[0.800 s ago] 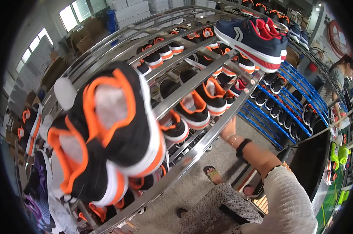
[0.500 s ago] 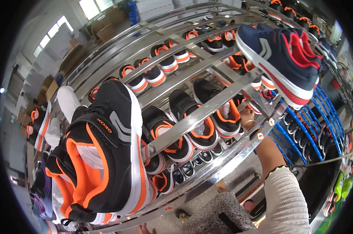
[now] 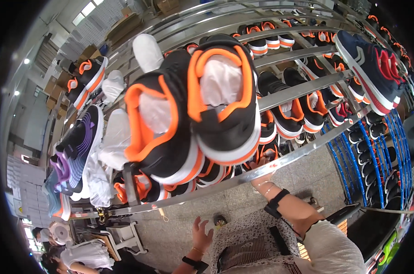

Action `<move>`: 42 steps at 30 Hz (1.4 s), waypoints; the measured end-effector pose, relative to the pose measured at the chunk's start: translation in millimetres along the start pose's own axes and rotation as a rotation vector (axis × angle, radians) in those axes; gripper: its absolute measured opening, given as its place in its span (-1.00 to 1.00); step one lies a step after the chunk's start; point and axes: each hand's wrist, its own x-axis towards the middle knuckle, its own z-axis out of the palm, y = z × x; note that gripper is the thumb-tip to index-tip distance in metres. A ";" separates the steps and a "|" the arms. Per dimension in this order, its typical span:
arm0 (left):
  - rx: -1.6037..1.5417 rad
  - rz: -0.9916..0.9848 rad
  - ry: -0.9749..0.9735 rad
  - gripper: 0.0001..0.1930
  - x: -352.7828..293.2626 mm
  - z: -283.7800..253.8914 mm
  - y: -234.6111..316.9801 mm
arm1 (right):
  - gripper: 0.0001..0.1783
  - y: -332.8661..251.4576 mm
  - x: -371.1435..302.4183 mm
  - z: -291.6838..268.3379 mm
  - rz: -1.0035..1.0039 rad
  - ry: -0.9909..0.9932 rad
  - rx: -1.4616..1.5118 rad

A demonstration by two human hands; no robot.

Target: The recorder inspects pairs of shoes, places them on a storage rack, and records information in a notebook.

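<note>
Speckled floor [image 3: 314, 176] shows past a metal rack [image 3: 303, 90] of shoes, with a blue rack [image 3: 342, 166] to the right and a person in white [image 3: 90, 255] beside a stool [image 3: 129, 239] at lower left. From my remote seat, I see the left hand [image 3: 201, 235] low in the head view, below the metal rack and beside the wearer's patterned clothing, its fingers spread apart. I have the right hand [image 3: 260, 178] at the front rail, near a black shoe with orange lining [image 3: 268, 148] on a level under the top. Rail and shadow partly hide this hand, so I cannot tell whether its fingers are apart or clamped on something. Higher up, two black-and-orange shoes [image 3: 183, 105] sit side by side on the top bars, between a purple shoe [image 3: 81, 150] at the left end and navy shoes [image 3: 371, 68] at the right.
</note>
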 end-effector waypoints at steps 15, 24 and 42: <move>-0.054 0.249 -0.103 -0.60 -5.1 -68.2 -37.0 | -0.21 -64.6 39.2 -282.3 -0.028 0.021 -0.206; -0.182 0.626 -0.219 -0.71 68.6 -91.5 118.3 | -0.16 -137.3 307.8 -472.3 -0.145 -0.241 -0.849; 0.062 1.074 0.142 -0.74 166.0 -126.6 431.0 | -0.41 52.1 90.5 -559.2 0.021 -0.296 -0.414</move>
